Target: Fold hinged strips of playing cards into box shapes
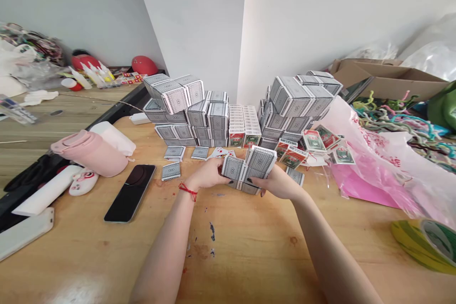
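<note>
Between my hands is a block of playing card decks (245,168) with grey patterned backs, at the middle of the wooden table. My left hand (210,173) is closed on its left side, and a red string bracelet (188,192) circles that wrist. On the right side, my right hand (276,182) grips the same block, its thumb across the front. Behind stand tall stacks of grey-backed decks, one at left (174,104) and one at right (299,99). Boxed decks (244,126) stand between the stacks. Small loose packs (171,171) lie left of my hands.
A black phone (130,194) and a pink bottle (90,152) lie at left. Red and green card boxes (313,141) and pink plastic wrap (374,161) are at right. A roll of yellow-green tape (409,242) sits at the right edge, with a cardboard box (388,73) behind.
</note>
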Motion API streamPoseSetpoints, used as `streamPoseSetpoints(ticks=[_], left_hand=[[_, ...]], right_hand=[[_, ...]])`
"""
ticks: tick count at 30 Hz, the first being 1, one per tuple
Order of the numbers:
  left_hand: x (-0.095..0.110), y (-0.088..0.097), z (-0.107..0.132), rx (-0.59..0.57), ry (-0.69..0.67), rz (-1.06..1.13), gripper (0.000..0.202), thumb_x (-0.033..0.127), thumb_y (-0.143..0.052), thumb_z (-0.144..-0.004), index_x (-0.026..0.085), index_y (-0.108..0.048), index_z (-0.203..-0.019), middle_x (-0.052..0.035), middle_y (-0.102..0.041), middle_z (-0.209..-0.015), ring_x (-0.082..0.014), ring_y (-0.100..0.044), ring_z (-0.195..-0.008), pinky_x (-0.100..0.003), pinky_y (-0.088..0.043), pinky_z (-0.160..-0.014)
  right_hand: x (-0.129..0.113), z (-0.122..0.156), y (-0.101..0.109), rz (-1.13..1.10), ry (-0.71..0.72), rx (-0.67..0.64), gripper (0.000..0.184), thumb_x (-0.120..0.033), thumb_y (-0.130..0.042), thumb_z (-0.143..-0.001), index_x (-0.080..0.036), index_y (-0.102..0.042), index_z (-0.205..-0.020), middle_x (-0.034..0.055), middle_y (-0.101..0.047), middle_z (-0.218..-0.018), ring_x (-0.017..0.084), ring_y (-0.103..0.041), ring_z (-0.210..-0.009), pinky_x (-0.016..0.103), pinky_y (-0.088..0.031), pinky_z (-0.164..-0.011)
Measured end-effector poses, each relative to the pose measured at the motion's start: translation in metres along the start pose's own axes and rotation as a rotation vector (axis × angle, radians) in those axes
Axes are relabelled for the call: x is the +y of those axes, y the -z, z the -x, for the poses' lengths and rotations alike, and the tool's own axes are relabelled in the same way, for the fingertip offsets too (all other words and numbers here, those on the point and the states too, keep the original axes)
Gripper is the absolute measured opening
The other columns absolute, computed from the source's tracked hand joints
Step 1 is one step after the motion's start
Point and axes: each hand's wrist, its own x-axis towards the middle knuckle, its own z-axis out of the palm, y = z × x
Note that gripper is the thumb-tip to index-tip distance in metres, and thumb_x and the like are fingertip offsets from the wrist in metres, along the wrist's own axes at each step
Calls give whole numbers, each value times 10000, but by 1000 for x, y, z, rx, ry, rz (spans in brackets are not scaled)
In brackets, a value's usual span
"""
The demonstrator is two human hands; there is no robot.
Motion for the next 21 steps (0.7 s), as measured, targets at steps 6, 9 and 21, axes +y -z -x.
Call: streamPoseSetpoints(ticks=[6, 9, 21], left_hand=[[-8, -10, -8, 108, -4, 167, 386, 122, -658, -586, 129, -574, -963, -19, -616, -849, -152, -580, -773, -264, -468, -711], [-11, -17, -14, 185, -35, 251, 542, 111, -672, -589, 144, -513, -1106, -57, -600, -1005, -173, -577, -885, -287, -469, -779], [-33, -11, -14, 219, -185, 399, 272, 362, -655, -700, 126, -641, -835, -106, -487, -1172, -223, -451, -1104, -339, -359, -939]], right_hand=[[1, -1, 2, 68, 30, 69, 298, -167, -527, -693, -156, -552, -989, 16, -586, -753, 97, -527, -502, 209, -490, -406], [3, -1, 5, 117, 85, 132, 283, -179, -533, -699, -149, -578, -976, 28, -617, -759, 136, -583, -609, 256, -526, -539], [2, -2, 5, 204, 173, 168, 371, -149, -550, -681, -180, -585, -1049, 44, -641, -1026, 207, -579, -1002, 345, -450, -895]])
